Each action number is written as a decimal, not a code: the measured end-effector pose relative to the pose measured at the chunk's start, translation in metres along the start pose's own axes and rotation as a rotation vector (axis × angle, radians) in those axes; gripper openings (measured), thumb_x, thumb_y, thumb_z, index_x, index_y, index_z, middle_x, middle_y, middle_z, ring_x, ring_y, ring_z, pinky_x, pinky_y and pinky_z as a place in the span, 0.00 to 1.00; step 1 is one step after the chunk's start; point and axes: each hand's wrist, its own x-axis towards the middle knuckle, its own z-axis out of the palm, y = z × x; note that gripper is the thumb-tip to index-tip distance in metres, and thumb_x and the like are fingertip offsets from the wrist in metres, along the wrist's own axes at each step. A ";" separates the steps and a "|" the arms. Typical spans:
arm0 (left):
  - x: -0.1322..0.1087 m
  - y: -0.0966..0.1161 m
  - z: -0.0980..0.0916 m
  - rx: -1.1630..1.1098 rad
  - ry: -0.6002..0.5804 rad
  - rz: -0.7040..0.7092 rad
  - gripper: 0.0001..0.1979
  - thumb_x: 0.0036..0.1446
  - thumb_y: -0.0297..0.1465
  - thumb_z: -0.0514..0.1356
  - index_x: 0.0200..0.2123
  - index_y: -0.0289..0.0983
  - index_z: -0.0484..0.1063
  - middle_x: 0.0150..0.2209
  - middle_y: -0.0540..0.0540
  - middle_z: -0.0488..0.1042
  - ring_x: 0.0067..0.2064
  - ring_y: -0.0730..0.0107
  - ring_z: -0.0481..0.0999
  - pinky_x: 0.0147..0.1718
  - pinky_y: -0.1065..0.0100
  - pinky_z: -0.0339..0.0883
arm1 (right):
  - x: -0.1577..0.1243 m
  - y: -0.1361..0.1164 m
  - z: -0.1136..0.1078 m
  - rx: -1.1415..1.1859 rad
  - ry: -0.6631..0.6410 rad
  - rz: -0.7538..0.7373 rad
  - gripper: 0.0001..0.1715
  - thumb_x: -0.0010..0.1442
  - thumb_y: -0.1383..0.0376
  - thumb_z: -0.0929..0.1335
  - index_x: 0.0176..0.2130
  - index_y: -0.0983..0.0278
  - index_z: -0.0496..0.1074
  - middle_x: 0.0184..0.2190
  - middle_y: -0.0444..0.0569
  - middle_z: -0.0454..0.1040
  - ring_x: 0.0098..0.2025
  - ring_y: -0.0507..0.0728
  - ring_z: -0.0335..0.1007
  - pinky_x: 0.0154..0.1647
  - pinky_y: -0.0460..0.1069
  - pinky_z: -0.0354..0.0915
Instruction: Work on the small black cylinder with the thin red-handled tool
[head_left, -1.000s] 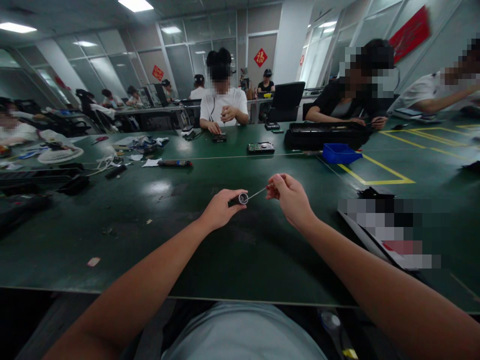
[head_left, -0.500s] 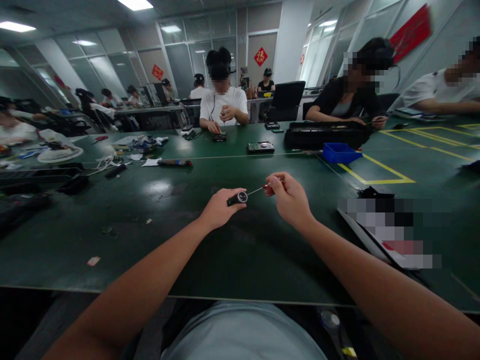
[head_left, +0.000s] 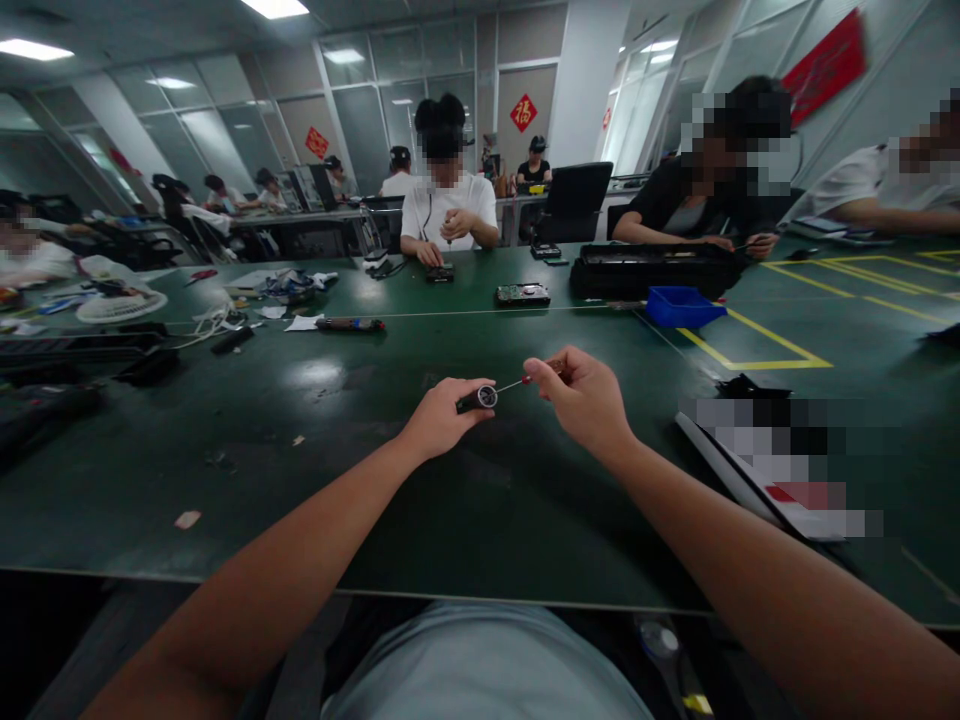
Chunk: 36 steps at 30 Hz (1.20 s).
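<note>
Over the middle of the green table, my left hand grips a short dark cylinder between thumb and fingers. Its round, pale-rimmed end faces me and to the right, with dark detail inside. My right hand is closed round the handle of a thin screwdriver with a red collar. The shaft points left, and its tip is at the cylinder's rimmed end; whether it touches inside cannot be made out. My fingers hide part of the handle and the cylinder's far end.
Beyond my hands lie a pen-like tool, a circuit-board device and a blue bin. A long black case sits before a co-worker. Right of my forearm is a partly blurred flat item. Cables and parts clutter the left.
My right hand has shifted its grip on the screwdriver, the thumb now stretched further left along the handle. The cylinder and my left hand stay almost in place.
</note>
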 end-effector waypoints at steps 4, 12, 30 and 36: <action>0.000 0.001 -0.001 0.007 0.004 -0.006 0.22 0.58 0.35 0.66 0.56 0.43 0.72 0.52 0.46 0.76 0.52 0.59 0.72 0.54 0.57 0.63 | -0.001 0.002 0.001 0.006 -0.024 -0.062 0.16 0.62 0.52 0.68 0.32 0.61 0.72 0.23 0.44 0.73 0.24 0.53 0.67 0.27 0.49 0.59; 0.001 -0.003 0.000 -0.002 0.026 -0.021 0.21 0.57 0.34 0.66 0.55 0.44 0.73 0.49 0.46 0.77 0.50 0.60 0.73 0.52 0.58 0.64 | -0.004 0.002 0.000 0.027 -0.137 -0.226 0.09 0.64 0.61 0.65 0.43 0.61 0.71 0.33 0.46 0.76 0.33 0.55 0.72 0.34 0.50 0.64; 0.003 -0.007 0.002 -0.029 0.041 -0.029 0.21 0.57 0.33 0.66 0.54 0.43 0.73 0.49 0.46 0.77 0.50 0.60 0.73 0.52 0.57 0.64 | -0.004 0.000 -0.001 -0.058 -0.153 -0.232 0.14 0.69 0.60 0.60 0.46 0.62 0.71 0.31 0.47 0.75 0.31 0.55 0.70 0.33 0.50 0.61; 0.002 -0.009 0.004 -0.003 0.048 -0.024 0.21 0.58 0.34 0.66 0.55 0.44 0.73 0.49 0.46 0.77 0.50 0.60 0.73 0.52 0.56 0.64 | -0.002 0.006 0.006 0.189 -0.091 -0.104 0.12 0.66 0.57 0.63 0.40 0.62 0.71 0.31 0.48 0.75 0.34 0.56 0.72 0.36 0.52 0.65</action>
